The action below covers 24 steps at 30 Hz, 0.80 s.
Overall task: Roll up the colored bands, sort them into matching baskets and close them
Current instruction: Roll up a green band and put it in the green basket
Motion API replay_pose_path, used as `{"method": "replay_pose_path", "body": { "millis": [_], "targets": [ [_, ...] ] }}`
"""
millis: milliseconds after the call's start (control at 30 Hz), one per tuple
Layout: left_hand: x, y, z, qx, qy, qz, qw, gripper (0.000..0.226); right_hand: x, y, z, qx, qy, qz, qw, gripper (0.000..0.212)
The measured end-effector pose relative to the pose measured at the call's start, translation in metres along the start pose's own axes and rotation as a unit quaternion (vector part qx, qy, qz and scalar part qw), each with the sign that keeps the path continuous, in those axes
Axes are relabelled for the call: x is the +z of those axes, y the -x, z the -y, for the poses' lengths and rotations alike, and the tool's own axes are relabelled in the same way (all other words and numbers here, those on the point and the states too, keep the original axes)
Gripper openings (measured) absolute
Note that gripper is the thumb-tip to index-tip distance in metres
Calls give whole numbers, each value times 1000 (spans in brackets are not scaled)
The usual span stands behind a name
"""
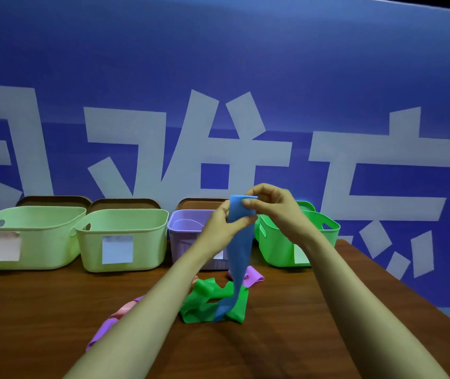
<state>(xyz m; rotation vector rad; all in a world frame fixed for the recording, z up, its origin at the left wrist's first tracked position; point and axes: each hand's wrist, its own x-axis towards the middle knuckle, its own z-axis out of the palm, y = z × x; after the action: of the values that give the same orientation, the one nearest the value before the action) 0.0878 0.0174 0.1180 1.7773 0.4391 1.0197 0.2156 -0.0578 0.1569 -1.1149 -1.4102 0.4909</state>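
Observation:
A blue band [239, 250] hangs from both my hands, held up above the table; its lower end trails over a crumpled green band [204, 302]. My left hand [221, 228] pinches the band just below its top edge. My right hand [275, 206] grips the top end, which looks folded over. A purple band [254, 276] lies behind the green one, and more purple band [103, 330] shows left of my left forearm, with a bit of pink band [124, 309]. At the back stand two pale green baskets [27, 228] [122, 228], a purple basket [183, 242] and a bright green basket [278, 250].
Brown lids [54, 200] lean behind the baskets against the blue wall with white lettering. Paper labels [117, 249] are stuck on the basket fronts. The brown wooden table [40, 310] ends in an angled edge on the right.

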Motion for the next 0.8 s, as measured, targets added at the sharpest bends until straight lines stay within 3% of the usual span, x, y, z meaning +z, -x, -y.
{"method": "replay_pose_path", "body": {
  "millis": [67,167,333,500,667,800],
  "targets": [
    [2,-2,-5,-13,-14,39,999,14,-2,-2,10,-28,0,-18,999,11],
    [2,6,17,-55,-23,78,995,19,-9,-6,21,-53,-37,-62,996,11],
    [3,32,72,-150,-22,97,984,7,-19,-11,24,-53,-82,-120,988,10],
    [1,37,95,-188,-72,131,971,39,-14,-7,17,-35,-97,-106,989,9],
    [1,37,62,-130,-37,113,984,48,-10,-3,20,-11,-72,-66,995,12],
    [-3,43,21,-67,-3,84,994,13,-10,6,24,-2,-83,-58,995,11]
  ]
}}
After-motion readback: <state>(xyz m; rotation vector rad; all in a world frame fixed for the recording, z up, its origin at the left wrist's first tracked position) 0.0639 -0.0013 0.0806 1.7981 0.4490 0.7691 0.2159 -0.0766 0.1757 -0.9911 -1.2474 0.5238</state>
